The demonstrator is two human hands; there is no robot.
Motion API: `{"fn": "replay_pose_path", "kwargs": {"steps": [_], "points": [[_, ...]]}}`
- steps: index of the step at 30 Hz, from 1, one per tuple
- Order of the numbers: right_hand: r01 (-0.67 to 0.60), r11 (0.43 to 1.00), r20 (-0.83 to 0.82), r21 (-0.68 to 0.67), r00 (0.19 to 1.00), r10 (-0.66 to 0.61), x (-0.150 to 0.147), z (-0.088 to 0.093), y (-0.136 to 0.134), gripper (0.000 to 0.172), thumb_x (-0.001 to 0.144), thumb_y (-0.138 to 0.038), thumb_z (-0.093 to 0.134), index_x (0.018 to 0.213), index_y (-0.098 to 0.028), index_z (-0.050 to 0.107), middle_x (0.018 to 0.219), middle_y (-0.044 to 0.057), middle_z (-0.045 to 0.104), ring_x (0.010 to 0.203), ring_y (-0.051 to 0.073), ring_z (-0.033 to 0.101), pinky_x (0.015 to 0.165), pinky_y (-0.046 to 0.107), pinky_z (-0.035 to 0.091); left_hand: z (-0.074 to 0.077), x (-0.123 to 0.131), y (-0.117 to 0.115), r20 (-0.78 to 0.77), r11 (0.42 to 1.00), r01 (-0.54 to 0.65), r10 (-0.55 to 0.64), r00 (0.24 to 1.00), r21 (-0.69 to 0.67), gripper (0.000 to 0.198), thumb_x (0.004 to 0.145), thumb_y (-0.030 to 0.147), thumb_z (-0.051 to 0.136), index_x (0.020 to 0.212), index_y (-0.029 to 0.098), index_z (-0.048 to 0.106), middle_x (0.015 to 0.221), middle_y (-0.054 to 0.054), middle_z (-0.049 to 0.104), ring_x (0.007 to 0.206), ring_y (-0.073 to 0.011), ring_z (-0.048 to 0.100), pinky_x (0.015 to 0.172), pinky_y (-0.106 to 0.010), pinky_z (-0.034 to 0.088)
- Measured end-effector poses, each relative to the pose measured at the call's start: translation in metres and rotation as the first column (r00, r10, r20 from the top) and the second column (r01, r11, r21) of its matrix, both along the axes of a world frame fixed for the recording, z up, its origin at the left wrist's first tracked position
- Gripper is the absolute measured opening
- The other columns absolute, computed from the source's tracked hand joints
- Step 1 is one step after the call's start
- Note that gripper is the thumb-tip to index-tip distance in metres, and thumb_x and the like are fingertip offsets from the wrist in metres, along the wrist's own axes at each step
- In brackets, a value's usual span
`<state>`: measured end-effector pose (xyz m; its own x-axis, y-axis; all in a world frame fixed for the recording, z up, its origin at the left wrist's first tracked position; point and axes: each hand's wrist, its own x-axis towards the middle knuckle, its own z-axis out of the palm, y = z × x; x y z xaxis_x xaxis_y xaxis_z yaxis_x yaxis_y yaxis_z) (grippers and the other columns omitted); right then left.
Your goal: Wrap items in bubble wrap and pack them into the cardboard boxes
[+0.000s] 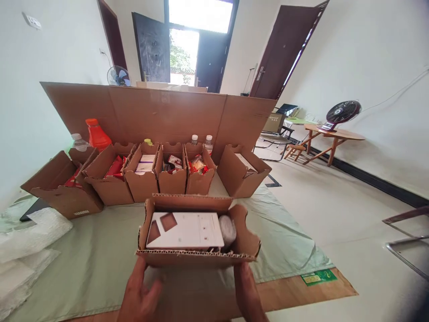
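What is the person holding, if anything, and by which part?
An open cardboard box, held by its near corners: the left hand at the left one, the right hand at the right.

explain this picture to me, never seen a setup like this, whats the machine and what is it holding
There is no machine here, just a person's bare left hand and right hand. The single picture comes from a camera worn on that person's head, looking forward and down. The hands hold an open cardboard box by its lower corners; inside are a white box and a greyish rounded item I can't identify. Beyond it, six other cardboard boxes stand on a green cloth, with bubble wrap at the left.
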<state>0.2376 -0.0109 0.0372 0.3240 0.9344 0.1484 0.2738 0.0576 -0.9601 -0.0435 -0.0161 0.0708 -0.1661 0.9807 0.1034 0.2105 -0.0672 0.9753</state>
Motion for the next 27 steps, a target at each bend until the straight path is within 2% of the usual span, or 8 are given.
{"fn": "replay_pose_path", "kwargs": {"steps": [4,6,8,11,16,21,24,27], "points": [[0.033,0.982,-0.041,0.185,0.999,-0.026,0.003,0.048,0.025,0.066,0.095,-0.072,0.037,0.127,-0.023,0.069,0.119,0.012,0.074,0.123,0.030,0.062,0.108,0.047,0.049,0.051,0.007,0.019,-0.052,0.990,0.025,-0.018,0.998,0.140,0.056,0.087,0.044,0.064,0.137,0.022,0.055,0.121,-0.010,0.070,0.120,-0.0300,0.063,0.104,-0.045,0.051],[0.013,0.965,-0.036,0.263,0.999,-0.004,0.007,0.069,0.035,0.066,0.097,-0.070,0.035,0.131,-0.022,0.066,0.123,0.012,0.072,0.127,0.029,0.060,0.110,0.046,0.047,0.068,0.014,0.022,-0.044,0.984,0.003,0.005,0.999,0.178,0.054,0.087,0.043,0.064,0.136,0.023,0.055,0.120,-0.010,0.070,0.118,-0.0295,0.063,0.101,-0.044,0.052],[-0.012,0.953,-0.029,0.302,0.999,0.022,0.009,0.080,0.041,0.067,0.099,-0.068,0.033,0.135,-0.020,0.063,0.125,0.011,0.072,0.129,0.028,0.059,0.110,0.046,0.047,0.078,0.020,0.022,-0.038,0.984,0.003,0.004,0.999,0.180,0.053,0.088,0.041,0.063,0.137,0.023,0.054,0.119,-0.009,0.070,0.115,-0.0287,0.065,0.097,-0.041,0.055],[-0.011,0.948,-0.018,0.319,1.000,0.017,0.016,0.086,0.043,0.066,0.100,-0.066,0.033,0.138,-0.020,0.061,0.125,0.011,0.072,0.131,0.028,0.057,0.111,0.046,0.046,0.083,0.027,0.022,-0.039,0.985,0.049,-0.043,0.998,0.165,0.055,0.088,0.039,0.063,0.140,0.023,0.052,0.121,-0.010,0.070,0.115,-0.0278,0.065,0.095,-0.039,0.055],[0.084,0.943,0.002,0.321,0.996,-0.089,0.038,0.078,0.025,0.063,0.100,-0.064,0.034,0.137,-0.021,0.062,0.126,0.012,0.072,0.129,0.030,0.058,0.111,0.047,0.045,0.068,0.040,0.026,0.009,0.983,0.112,-0.115,0.993,0.147,0.057,0.086,0.043,0.066,0.139,0.025,0.055,0.123,-0.009,0.071,0.114,-0.0299,0.065,0.093,-0.040,0.056],[0.199,0.968,0.009,0.155,0.979,-0.202,0.052,0.027,-0.019,0.062,0.100,-0.061,0.038,0.142,-0.019,0.058,0.135,0.013,0.066,0.135,0.032,0.053,0.112,0.046,0.043,0.026,0.075,0.040,0.069,0.957,0.290,-0.291,0.954,0.022,0.064,0.091,0.046,0.059,0.148,0.022,0.044,0.139,-0.012,0.063,0.126,-0.0302,0.060,0.099,-0.039,0.053],[0.274,0.961,0.033,0.036,0.961,-0.275,0.057,-0.001,-0.046,0.063,0.098,-0.062,0.042,0.145,-0.021,0.054,0.135,0.012,0.066,0.138,0.033,0.050,0.113,0.045,0.041,0.006,0.098,0.065,0.114,0.903,0.429,-0.430,0.896,0.036,0.067,0.092,0.045,0.056,0.152,0.020,0.038,0.146,-0.014,0.058,0.129,-0.0301,0.058,0.102,-0.041,0.051],[0.299,0.954,0.052,-0.013,0.953,-0.298,0.062,-0.014,-0.059,0.065,0.092,-0.063,0.053,0.146,-0.027,0.051,0.128,0.011,0.069,0.129,0.035,0.058,0.103,0.044,0.050,-0.005,0.121,0.106,0.108,0.851,0.516,-0.525,0.844,0.099,0.071,0.087,0.044,0.060,0.149,0.016,0.041,0.147,-0.015,0.057,0.131,-0.0313,0.056,0.109,-0.046,0.046]]}}
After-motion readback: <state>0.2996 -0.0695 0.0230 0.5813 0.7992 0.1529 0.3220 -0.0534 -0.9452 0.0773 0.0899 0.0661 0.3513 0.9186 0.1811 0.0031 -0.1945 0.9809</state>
